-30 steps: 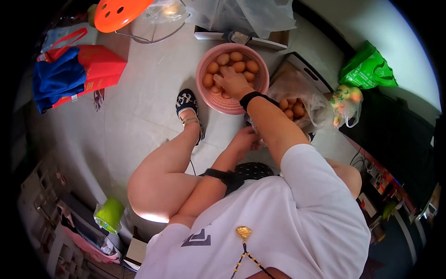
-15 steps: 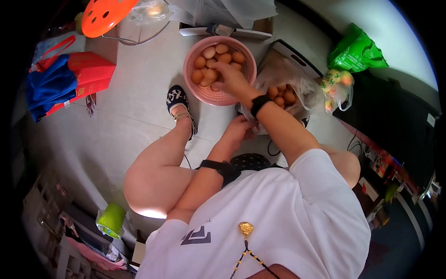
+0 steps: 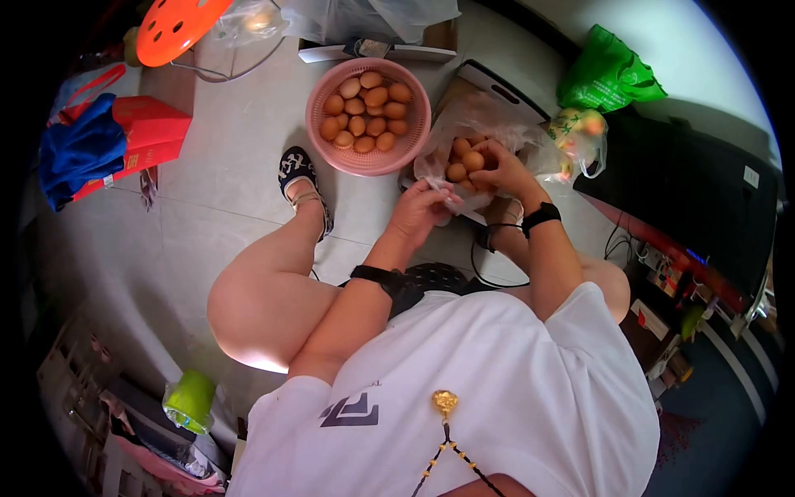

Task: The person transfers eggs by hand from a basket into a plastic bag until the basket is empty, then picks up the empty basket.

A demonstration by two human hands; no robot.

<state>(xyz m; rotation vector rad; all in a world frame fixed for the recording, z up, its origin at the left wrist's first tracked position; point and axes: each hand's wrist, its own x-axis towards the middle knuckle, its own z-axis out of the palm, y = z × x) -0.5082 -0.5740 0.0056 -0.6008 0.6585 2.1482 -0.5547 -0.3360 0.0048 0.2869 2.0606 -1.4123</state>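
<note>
The left hand (image 3: 418,211) pinches the near edge of the bag (image 3: 441,151) while the right hand (image 3: 508,176) grips an egg (image 3: 472,161) that a slip could crack.

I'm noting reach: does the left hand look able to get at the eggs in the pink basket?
Probably yes: the pink basket is open-topped and near the left hand, with nothing seen covering its eggs. The hand seems to pinch the plastic bag, though, so would likely release that first.

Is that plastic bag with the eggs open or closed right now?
Open: the plastic bag shows eggs through its mouth, the left hand grips its edge, and the right hand is inside.
</note>
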